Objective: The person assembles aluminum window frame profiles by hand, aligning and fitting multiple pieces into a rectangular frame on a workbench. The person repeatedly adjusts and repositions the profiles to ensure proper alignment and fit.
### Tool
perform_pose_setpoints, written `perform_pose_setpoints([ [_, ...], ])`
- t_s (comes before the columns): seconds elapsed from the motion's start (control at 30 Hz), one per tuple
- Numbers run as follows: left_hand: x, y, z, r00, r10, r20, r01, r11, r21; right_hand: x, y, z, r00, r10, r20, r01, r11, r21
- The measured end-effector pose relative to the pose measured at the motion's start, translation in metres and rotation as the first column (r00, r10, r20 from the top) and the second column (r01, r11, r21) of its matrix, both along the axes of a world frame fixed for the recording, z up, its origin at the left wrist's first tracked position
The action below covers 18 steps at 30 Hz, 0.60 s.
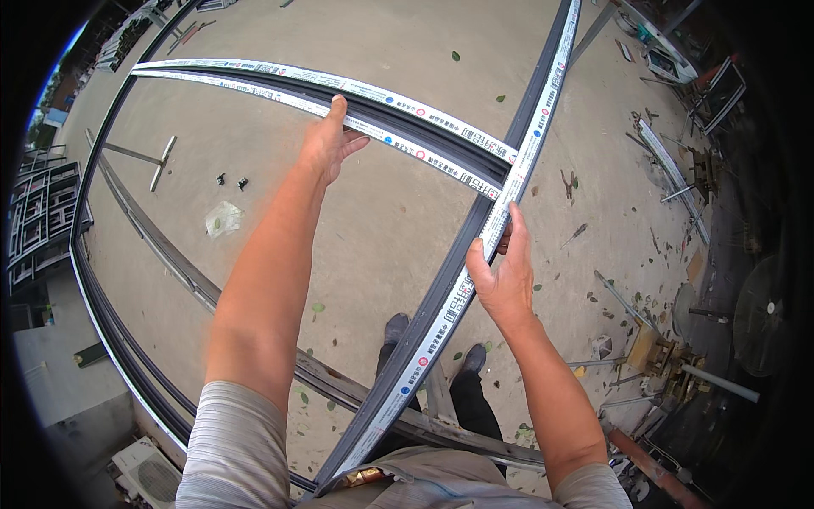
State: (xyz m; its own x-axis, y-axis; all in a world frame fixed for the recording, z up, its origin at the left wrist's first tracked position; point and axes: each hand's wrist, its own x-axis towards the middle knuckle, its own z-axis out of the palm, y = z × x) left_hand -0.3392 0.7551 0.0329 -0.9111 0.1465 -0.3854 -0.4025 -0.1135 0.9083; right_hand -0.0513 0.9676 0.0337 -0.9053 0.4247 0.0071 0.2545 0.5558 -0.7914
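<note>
A large dark window or door frame lies in front of me, its profiles covered with printed white protective film. My left hand [329,146] is closed on the crossbar [449,151], thumb on top and fingers passing beneath its near edge. My right hand [509,276] grips the right side rail [434,332] just below where the crossbar meets it, with the thumb on the near side and the fingers partly hidden behind. The crossbar's far end meets the left side rail [108,127]. Below the frame, long grey supporting beams [182,265] run across.
Two small black pieces [242,183] and a clear plastic bag [223,219] lie on the concrete floor. Stacked frames [42,216] stand at left. Metal parts and a machine [670,365] line the right side, near a large fan [759,314]. Leaves are scattered about.
</note>
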Motion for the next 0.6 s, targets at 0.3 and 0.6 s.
perform_pose_setpoints([
  [0.3, 0.065, 0.038, -0.001, 0.978, -0.199, 0.059, 0.191, 0.974, 0.122, 0.004, -0.012, 0.006, 0.996, -0.071, 0.054, 0.072, 0.997, -0.010],
  [0.6, 0.107, 0.007, -0.021, 0.953, -0.301, 0.033, 0.302, 0.950, -0.076, 0.054, -0.033, 0.010, 1.000, -0.021, 0.015, 0.021, 0.999, 0.024],
])
